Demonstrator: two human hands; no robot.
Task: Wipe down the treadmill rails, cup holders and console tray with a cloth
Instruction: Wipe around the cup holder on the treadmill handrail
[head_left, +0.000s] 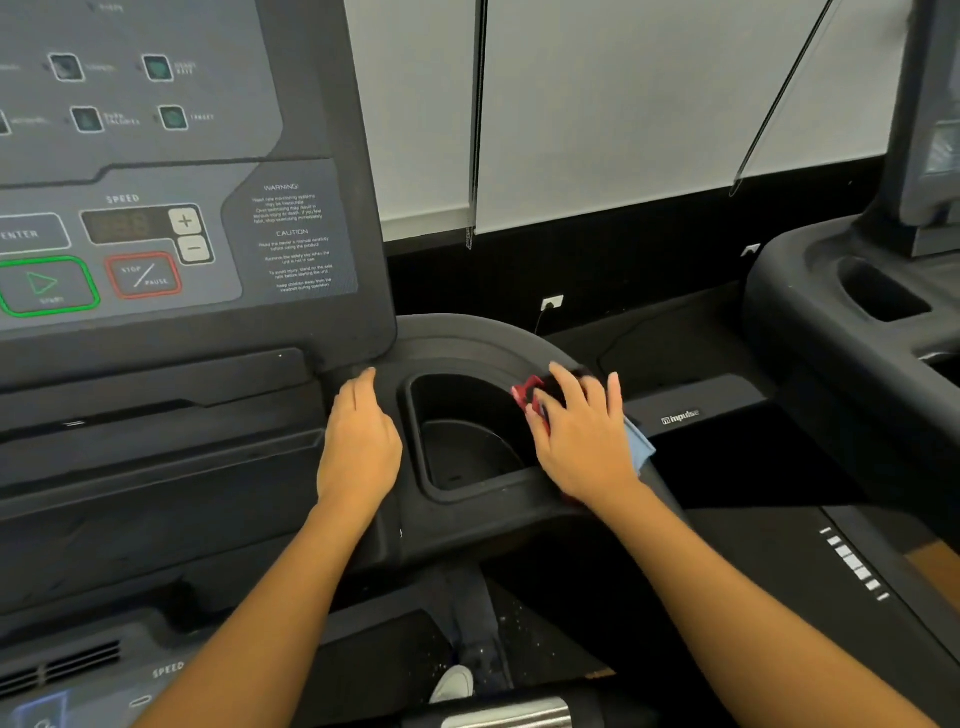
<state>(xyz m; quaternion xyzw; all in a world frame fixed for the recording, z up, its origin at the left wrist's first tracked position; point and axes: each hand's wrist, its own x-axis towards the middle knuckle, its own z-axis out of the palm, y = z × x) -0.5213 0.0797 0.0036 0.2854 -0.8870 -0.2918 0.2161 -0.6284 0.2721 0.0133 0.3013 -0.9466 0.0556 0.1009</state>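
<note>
Status: wipe in progress at the R-side cup holder (457, 400).

- Right hand (576, 436): fingers spread and roughly flat, pressing the cloth (640, 441) onto the holder's right rim. Cloth lies under the palm; red and blue edges show either side.
- Left hand (358, 441): fingers straight, holding nothing, resting on the housing just left of the holder.
- Est. progress: rim being done; holder interior prob. still to do.
- Console tray (156, 410) below the control panel (156, 234): cannot tell if wiped; no visible streaks.
- Rails: mostly out of view; treat as outstanding.
</note>
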